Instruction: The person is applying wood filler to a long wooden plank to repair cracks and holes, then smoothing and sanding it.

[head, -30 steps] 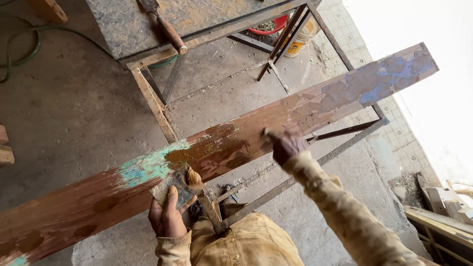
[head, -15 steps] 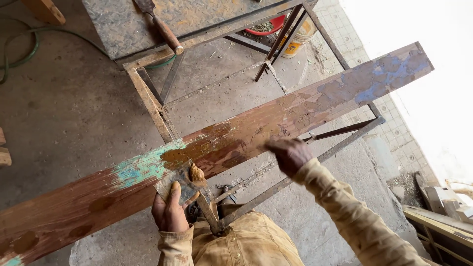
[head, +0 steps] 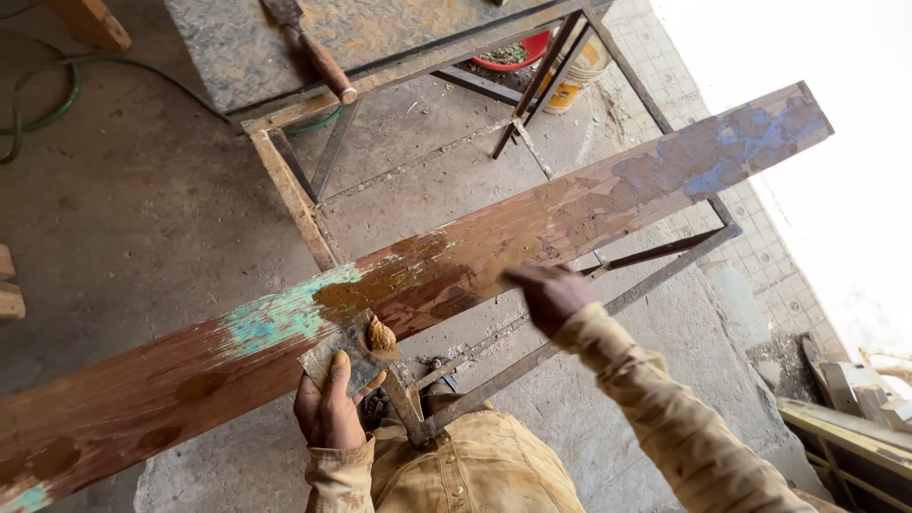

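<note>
A long wooden plank (head: 570,214) with worn brown, turquoise and blue paint lies slanted across a rusty metal frame (head: 665,252). My left hand (head: 328,413) grips a small flat scraper (head: 342,359) at the plank's near edge. A lump of tan filler (head: 381,334) sits on its blade, close to the turquoise patch. My right hand (head: 546,294) is just below the plank's near edge at its middle, fingertips at the wood. It is blurred, and I see nothing in it. Tan sleeves cover both arms.
A hammer (head: 313,47) lies on a metal-topped table (head: 237,57) beyond the plank. A green hose (head: 57,90) curls on the concrete floor at the left. A red bowl (head: 513,52) and a bucket (head: 579,71) stand farther back. Stacked wood (head: 855,389) lies at the right.
My right hand has slid off the plank's top face down to its near edge. The left hand with the scraper has stayed about where it was.
</note>
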